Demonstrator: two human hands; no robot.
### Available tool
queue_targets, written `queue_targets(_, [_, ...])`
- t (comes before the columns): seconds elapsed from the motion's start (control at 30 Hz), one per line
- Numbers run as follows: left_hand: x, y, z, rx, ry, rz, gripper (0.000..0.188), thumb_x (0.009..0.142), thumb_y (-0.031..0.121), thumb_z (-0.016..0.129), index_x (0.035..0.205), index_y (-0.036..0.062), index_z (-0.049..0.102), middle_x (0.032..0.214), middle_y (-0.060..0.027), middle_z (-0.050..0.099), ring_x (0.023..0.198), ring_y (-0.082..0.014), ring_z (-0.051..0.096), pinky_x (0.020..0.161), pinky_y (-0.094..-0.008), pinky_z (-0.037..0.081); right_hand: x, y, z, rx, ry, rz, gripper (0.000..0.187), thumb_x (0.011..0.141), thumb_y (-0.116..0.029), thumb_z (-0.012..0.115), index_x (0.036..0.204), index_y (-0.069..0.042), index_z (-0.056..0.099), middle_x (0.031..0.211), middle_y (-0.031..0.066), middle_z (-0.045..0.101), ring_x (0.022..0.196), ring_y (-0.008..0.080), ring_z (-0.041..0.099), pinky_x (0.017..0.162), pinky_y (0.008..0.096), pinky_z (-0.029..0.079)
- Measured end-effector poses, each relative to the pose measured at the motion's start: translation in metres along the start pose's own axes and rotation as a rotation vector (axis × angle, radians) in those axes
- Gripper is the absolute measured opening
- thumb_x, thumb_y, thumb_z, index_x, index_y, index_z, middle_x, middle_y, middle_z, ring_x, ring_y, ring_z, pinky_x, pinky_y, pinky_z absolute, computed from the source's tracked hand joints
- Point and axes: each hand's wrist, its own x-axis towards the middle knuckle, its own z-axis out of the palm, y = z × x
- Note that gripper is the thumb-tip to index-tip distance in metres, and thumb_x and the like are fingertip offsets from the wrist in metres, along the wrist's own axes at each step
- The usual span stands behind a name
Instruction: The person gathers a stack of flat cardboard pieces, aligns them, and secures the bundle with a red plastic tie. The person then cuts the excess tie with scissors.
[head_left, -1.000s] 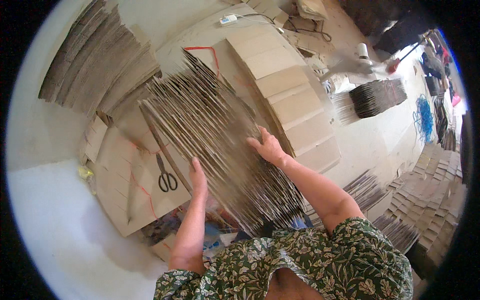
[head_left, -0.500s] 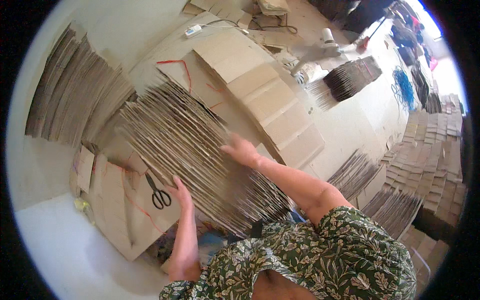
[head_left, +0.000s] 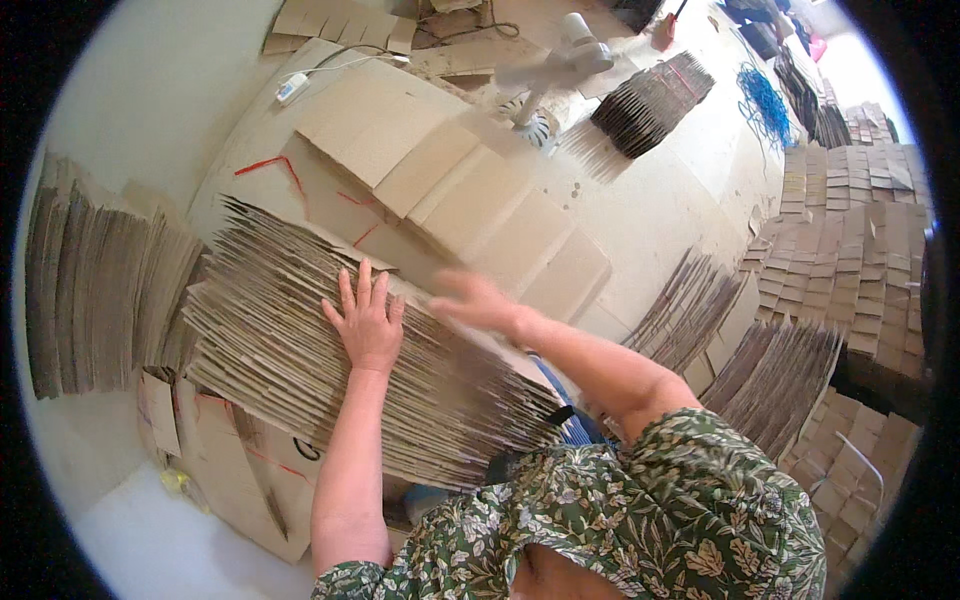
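Note:
A long bundle of thin brown-grey cardboard sheets [head_left: 270, 325], standing on edge side by side, lies slantwise before me. My left hand [head_left: 367, 325] rests flat on top of it, fingers spread. At the far long edge is my right hand [head_left: 480, 302], somewhat blurred, with its fingers stretched out and apart; whether it touches the sheets I cannot tell. Part of a black scissors handle [head_left: 307, 450] shows beside the near edge, the rest hidden under the bundle. Red string [head_left: 272, 165] lies on the surface beyond the bundle's far left end.
Flat cardboard panels [head_left: 475, 190] lie beyond the bundle. Farther back are a white fan [head_left: 578, 62], a dark cardboard bundle [head_left: 655, 105] and blue string [head_left: 765, 105]. More cardboard stacks stand at left [head_left: 85, 290] and right [head_left: 770, 390].
My left hand has gone from the bundle's near side to flat on its top. The bundle now covers most of the scissors. My right hand stays by the far edge. The view has shifted.

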Motion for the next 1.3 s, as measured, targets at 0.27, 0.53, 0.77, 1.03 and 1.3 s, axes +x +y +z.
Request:
queue_targets(0.27, [0.021,0.014,0.002,-0.006,0.024,0.026,0.047,0.091,0.049,0.052,0.124,0.0152,0.055,0.150,-0.0043,0.033,0.141,-0.0347,0.024,0.105,-0.0691,0.016,-0.009,0.159,-0.165,-0.400,0.287,0.576,0.088,0.075,-0.067,0.063,0.129,0.001,0.053,0.121,0.0221,0.061,0.112,0.0333,0.058,0.095,0.0407,0.046])
queue_targets(0.53, [0.020,0.017,-0.002,0.005,-0.001,-0.005,0.048,0.090,0.048,0.052,0.124,0.0139,0.055,0.150,-0.0056,0.034,0.140,-0.0358,0.024,0.106,-0.0690,0.014,0.010,0.197,-0.163,0.184,0.017,0.747,0.089,0.068,-0.059,0.076,0.124,0.007,0.056,0.110,0.0171,0.066,0.105,0.0257,0.062,0.090,0.0374,0.048])
queue_targets(0.77, [0.015,0.016,-0.001,0.008,-0.008,-0.025,0.047,0.089,0.046,0.054,0.123,0.0137,0.056,0.149,-0.0063,0.035,0.141,-0.0360,0.024,0.106,-0.0690,0.013,0.006,0.193,-0.147,0.203,0.101,0.738,0.080,0.068,-0.055,0.075,0.113,0.009,0.060,0.104,0.0182,0.066,0.093,0.0245,0.064,0.083,0.0370,0.050])
queue_targets(1.03, [0.013,0.014,-0.002,-0.034,-0.006,-0.028,0.047,0.087,0.041,0.058,0.125,0.0140,0.054,0.149,-0.0065,0.036,0.141,-0.0360,0.024,0.107,-0.0686,0.012,-0.007,0.167,-0.168,0.153,0.347,0.623,0.066,0.071,-0.045,0.077,0.104,0.011,0.065,0.091,0.0165,0.069,0.082,0.0223,0.065,0.073,0.0347,0.051])
queue_targets(1.3, [0.013,0.002,0.008,-0.048,0.009,-0.027,0.042,0.089,0.041,0.057,0.122,0.0140,0.056,0.149,-0.0052,0.035,0.141,-0.0327,0.024,0.108,-0.0663,0.014,-0.014,0.236,-0.193,-0.092,0.462,0.575,0.076,0.074,-0.045,0.075,0.119,0.012,0.055,0.107,0.0251,0.065,0.100,0.0301,0.063,0.085,0.0376,0.049])
